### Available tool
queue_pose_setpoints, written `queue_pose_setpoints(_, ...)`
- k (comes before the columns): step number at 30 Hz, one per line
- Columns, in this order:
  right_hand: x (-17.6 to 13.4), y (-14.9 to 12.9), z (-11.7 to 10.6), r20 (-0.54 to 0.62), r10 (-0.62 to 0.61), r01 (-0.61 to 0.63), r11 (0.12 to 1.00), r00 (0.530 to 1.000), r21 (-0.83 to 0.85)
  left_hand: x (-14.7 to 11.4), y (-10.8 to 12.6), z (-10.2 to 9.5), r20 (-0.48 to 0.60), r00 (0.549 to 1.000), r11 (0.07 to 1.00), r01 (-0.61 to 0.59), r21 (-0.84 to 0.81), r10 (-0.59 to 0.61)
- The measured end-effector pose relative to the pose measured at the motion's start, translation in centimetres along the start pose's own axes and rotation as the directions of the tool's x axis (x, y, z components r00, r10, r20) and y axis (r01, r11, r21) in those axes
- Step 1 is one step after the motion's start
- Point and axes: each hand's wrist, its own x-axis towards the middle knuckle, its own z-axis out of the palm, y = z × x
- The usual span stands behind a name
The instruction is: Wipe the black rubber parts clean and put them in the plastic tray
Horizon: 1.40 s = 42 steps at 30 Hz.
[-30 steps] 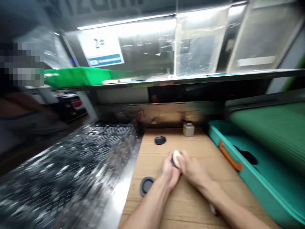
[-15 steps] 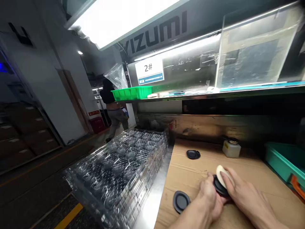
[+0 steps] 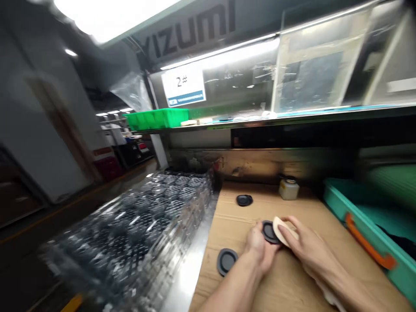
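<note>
My left hand is closed round a round black part with a raised rim, its dished face turned up. Beside it, my right hand grips a flat cream-coloured pad whose edge touches or overlaps the part's right side. Left of my forearm a similar black round part lies on the cardboard sheet. Farther back lies a smaller-looking dark part. What the pad is made of I cannot tell.
Stacked clear plastic trays stand at left. A squat glass jar sits at the back of the cardboard. On the right is a teal crate with an orange handle. Overhead, a shelf carries a green bin.
The view has swung right, bringing more of the teal crate into sight. The pad has shifted to the part's right side, uncovering more of its face. The walking person has left the view.
</note>
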Motion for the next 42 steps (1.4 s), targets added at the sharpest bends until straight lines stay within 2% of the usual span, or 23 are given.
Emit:
queue_pose_setpoints(2, 0.0, -0.1, -0.7, 0.055, -0.053, 0.044, 0.986, 0.997, 0.162, 0.0, 0.0, 0.2, -0.025, 0.999, 0.999, -0.028, 0.046, 0.030)
queue_pose_setpoints(5, -0.1, -0.6, -1.1, 0.153, -0.062, 0.002, 0.932, 0.986, 0.363, 0.1, -0.4, 0.3, -0.021, 0.997, 0.985, -0.071, 0.155, 0.075)
queue_pose_setpoints(7, -0.2, -1.0, -1.1, 0.150, -0.068, -0.005, 0.898, 0.986, 0.440, 0.0, -0.6, 0.4, -0.006, 0.997, 0.980, -0.076, 0.182, 0.078)
queue_pose_setpoints(9, -0.2, -1.1, -1.4, 0.205, -0.112, 0.006, 0.889, 0.972, 0.459, -0.2, -0.6, 0.5, -0.006, 0.999, 0.983, -0.036, 0.178, 0.038)
queue_pose_setpoints(11, -0.1, -0.8, -2.0, 0.276, -0.139, 0.020, 0.918, 0.951, 0.395, -0.2, -0.5, 0.5, -0.012, 1.000, 0.985, -0.007, 0.172, 0.009)
queue_pose_setpoints(12, -0.1, -0.6, -2.3, 0.261, -0.124, 0.031, 0.942, 0.957, 0.333, -0.2, -0.5, 0.5, -0.015, 1.000, 0.985, -0.007, 0.172, 0.010)
queue_pose_setpoints(14, -0.1, -0.3, -2.7, 0.112, -0.063, 0.043, 0.983, 0.992, 0.177, -0.1, -0.4, 0.4, -0.023, 0.999, 0.982, -0.031, 0.184, 0.036)
queue_pose_setpoints(16, -0.1, -0.3, -2.7, -0.008, -0.072, 0.072, 0.995, 0.997, 0.067, 0.1, -0.4, 0.4, -0.014, 0.999, 0.981, -0.041, 0.191, 0.044)
queue_pose_setpoints(19, -0.1, -0.7, -2.1, 0.006, -0.116, 0.116, 0.993, 0.993, -0.039, 0.2, -0.3, 0.3, 0.015, 1.000, 0.986, -0.026, 0.164, 0.024)
queue_pose_setpoints(22, 0.0, -1.2, -1.4, -0.097, 0.000, -0.016, 0.985, 0.995, -0.169, 0.1, -0.1, 0.2, -0.007, 1.000, 0.987, 0.005, 0.160, -0.004)
queue_pose_setpoints(26, 0.2, -1.1, -0.9, -0.053, -0.069, 0.060, 0.987, 0.996, -0.148, -0.2, 0.1, 0.3, 0.042, 0.998, 0.979, 0.039, 0.202, -0.048)
queue_pose_setpoints(27, 0.3, -0.8, -1.0, -0.070, -0.046, 0.034, 0.986, 0.997, -0.163, -0.3, 0.1, 0.3, 0.050, 0.997, 0.975, 0.049, 0.216, -0.061)
queue_pose_setpoints(30, 0.9, 0.9, -1.5, -0.204, 0.101, -0.147, 0.964, 0.974, -0.222, -0.8, 0.2, 0.6, 0.058, 0.997, 0.954, 0.038, 0.298, -0.057)
queue_pose_setpoints(32, 1.1, 2.1, -2.0, -0.236, 0.143, -0.196, 0.956, 0.961, -0.217, -1.4, 0.2, 1.0, 0.104, 0.994, 0.908, -0.068, 0.414, 0.027)
queue_pose_setpoints(34, 1.2, 3.1, -2.3, -0.220, 0.160, -0.206, 0.956, 0.962, -0.208, -2.2, 0.1, 1.6, 0.164, 0.963, 0.785, -0.270, 0.558, 0.214)
queue_pose_setpoints(37, 1.2, 3.8, -2.4, -0.200, 0.164, -0.206, 0.955, 0.966, -0.214, -3.9, -0.1, 2.6, 0.308, 0.836, 0.505, -0.527, 0.684, 0.454)
queue_pose_setpoints(39, 1.1, 3.8, -2.3, -0.188, 0.161, -0.200, 0.957, 0.969, -0.212, -4.9, -0.4, 3.2, 0.397, 0.776, 0.412, -0.608, 0.679, 0.490)
queue_pose_setpoints(42, 1.2, 3.8, -2.3, -0.183, 0.170, -0.207, 0.957, 0.968, -0.204, -5.7, -0.8, 3.6, 0.445, 0.751, 0.380, -0.642, 0.666, 0.488)
